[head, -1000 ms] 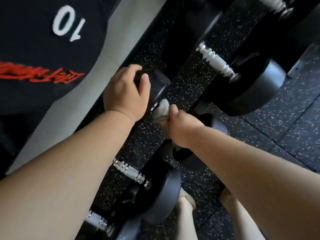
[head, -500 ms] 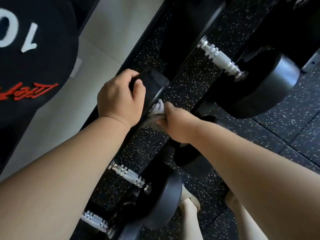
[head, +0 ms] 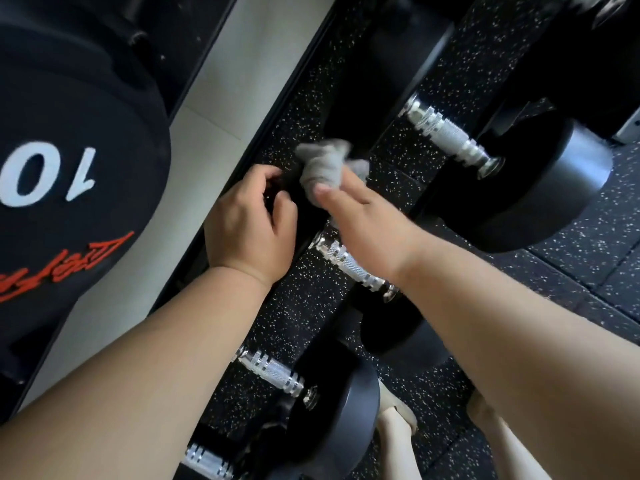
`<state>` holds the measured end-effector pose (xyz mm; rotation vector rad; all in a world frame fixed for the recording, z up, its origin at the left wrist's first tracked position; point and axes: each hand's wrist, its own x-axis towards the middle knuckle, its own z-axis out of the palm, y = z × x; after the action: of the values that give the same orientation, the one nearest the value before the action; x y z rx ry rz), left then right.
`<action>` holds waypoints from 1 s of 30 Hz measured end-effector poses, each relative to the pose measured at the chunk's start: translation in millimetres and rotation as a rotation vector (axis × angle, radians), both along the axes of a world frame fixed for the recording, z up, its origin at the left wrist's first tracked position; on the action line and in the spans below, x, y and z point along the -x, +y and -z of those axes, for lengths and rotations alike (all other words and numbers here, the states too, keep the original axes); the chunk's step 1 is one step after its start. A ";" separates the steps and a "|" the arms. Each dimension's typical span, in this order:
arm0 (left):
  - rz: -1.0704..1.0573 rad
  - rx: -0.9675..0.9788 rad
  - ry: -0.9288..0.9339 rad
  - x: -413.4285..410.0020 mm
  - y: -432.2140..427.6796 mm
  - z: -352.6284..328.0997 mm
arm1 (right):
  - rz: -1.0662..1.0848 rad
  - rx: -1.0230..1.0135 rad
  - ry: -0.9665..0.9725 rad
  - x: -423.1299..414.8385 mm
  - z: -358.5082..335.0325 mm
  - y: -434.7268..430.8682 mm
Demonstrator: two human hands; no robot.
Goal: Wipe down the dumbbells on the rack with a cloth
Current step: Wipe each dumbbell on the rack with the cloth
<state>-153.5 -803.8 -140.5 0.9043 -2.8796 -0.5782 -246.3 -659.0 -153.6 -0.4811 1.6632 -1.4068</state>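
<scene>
A black dumbbell with a knurled silver handle (head: 349, 265) lies across the lower rack rails in the middle of the view. My left hand (head: 249, 226) curls round its far black head (head: 301, 206) from the left. My right hand (head: 370, 216) holds a bunched grey cloth (head: 322, 164) against the top of that head. The right wrist covers part of the handle, and the near head (head: 398, 337) sits in shadow under my right forearm.
More dumbbells lie on the rails: a larger one (head: 512, 188) up right, a smaller one (head: 332, 407) below, another handle (head: 207, 462) at the bottom edge. A big black weight marked 10 (head: 69, 168) fills the left. Speckled rubber floor (head: 588, 258) lies underneath, with my feet at the bottom.
My right hand has carried the cloth off the handle and up onto the far head. The handle now shows bare. My left hand has stayed on the head.
</scene>
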 end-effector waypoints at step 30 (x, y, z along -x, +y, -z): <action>0.012 0.001 0.030 -1.3 0.3 -2.1 | 0.127 -0.065 0.281 -13.7 25.1 -25.8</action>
<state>-152.1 -803.5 -138.4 0.8712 -2.8607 -0.5868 -232.6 -684.8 -178.7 -0.5654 1.9887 -1.4210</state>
